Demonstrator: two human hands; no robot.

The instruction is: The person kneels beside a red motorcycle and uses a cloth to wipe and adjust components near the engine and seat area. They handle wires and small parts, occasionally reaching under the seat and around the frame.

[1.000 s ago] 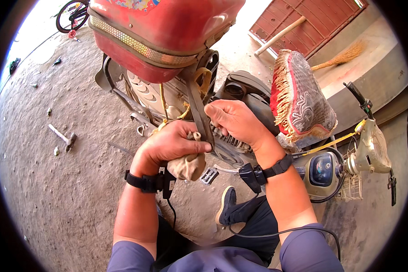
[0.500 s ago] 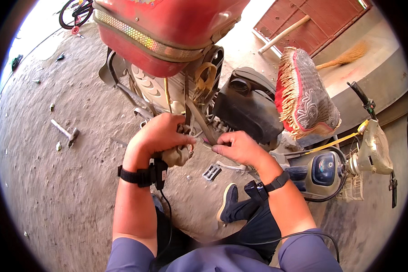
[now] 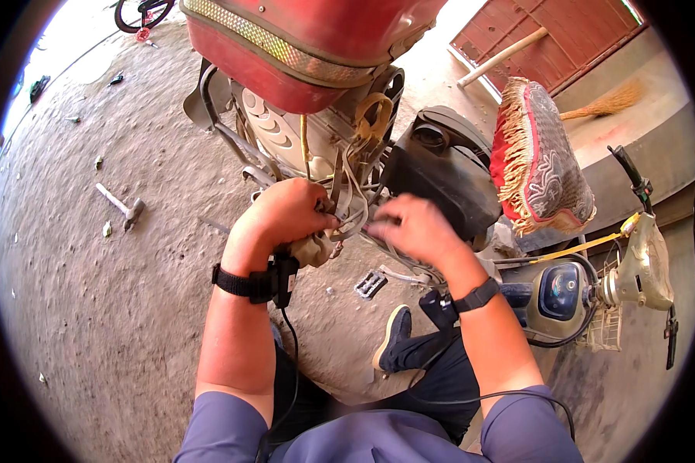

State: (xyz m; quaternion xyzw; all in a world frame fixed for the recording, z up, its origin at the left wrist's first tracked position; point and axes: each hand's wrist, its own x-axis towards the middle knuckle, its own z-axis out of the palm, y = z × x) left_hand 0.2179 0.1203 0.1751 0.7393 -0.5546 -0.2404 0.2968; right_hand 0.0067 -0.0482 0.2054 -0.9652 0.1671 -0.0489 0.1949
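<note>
My left hand (image 3: 295, 214) is closed, its thumb and fingers pinching a greyish strap (image 3: 354, 185) that curves loosely below the red box. A crumpled beige cloth or glove (image 3: 313, 251) bunches beneath that hand; whether it is gripped too is hidden. Just right of the strap, my right hand (image 3: 418, 228) is slightly blurred, with thumb and fingers apart and nothing visible between them. The red box (image 3: 286, 73), with a reflective band, sits on the back of an electric scooter. From its underside a yellow cord (image 3: 304, 143) hangs, and a tan strap loop (image 3: 374, 116) dangles to the right.
The scooter's black seat (image 3: 440, 181) and a fringed cushion (image 3: 544, 162) lie to the right, with the handlebar (image 3: 633, 181) beyond. A pedal (image 3: 371, 285) is near my foot. On the dirt floor at left rests a hammer (image 3: 122, 205). A broom (image 3: 606, 100) lies far right.
My right hand has let go of the strap and shifted slightly up and to the right. The strap, taut before, now bends in a slack loop by my left hand. The view has shifted slightly.
</note>
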